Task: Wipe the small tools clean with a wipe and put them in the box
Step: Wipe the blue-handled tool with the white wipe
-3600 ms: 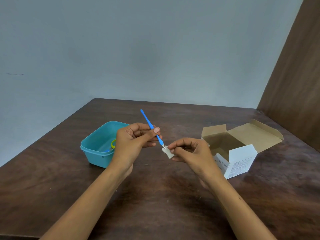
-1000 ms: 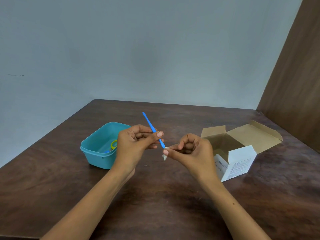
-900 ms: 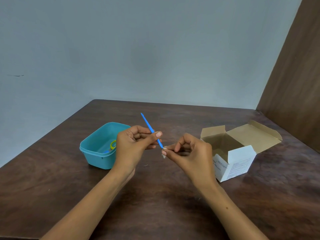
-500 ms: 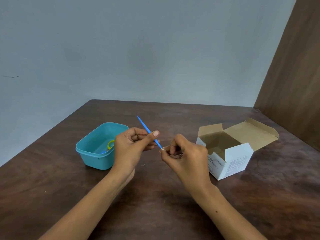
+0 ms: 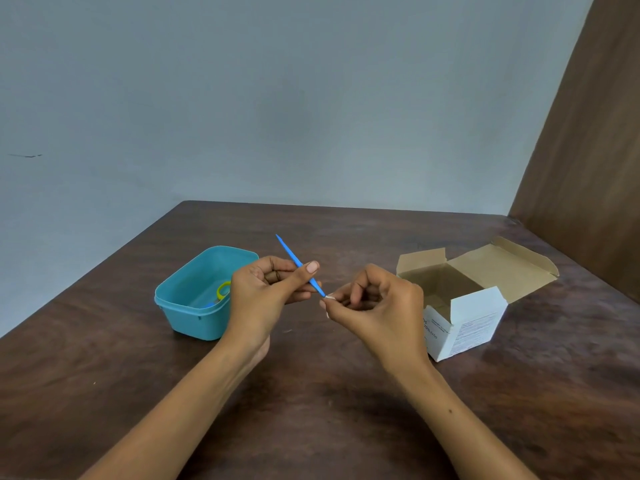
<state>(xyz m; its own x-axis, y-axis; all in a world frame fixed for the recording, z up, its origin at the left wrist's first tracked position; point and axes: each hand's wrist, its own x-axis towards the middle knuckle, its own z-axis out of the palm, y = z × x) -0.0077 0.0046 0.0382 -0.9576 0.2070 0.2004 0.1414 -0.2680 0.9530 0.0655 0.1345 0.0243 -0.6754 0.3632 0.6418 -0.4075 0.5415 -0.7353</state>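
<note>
Head view is showing the thin blue tool (image 5: 297,264) slanting above the table (image 5: 311,427), the left hand (image 5: 266,296) pinching its shaft while the right hand (image 5: 377,306) is pinching a white wipe (image 5: 329,299) around its lower tip. Left of the hands, the teal box (image 5: 194,306) is holding a yellow ring (image 5: 222,289); an open cardboard carton (image 5: 467,306) is sitting to the right, its near-left corner hidden behind the right hand.

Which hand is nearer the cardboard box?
Right. The right hand hangs just left of the cardboard box, almost at its near corner; the left hand is farther off, beside the teal tub.
</note>
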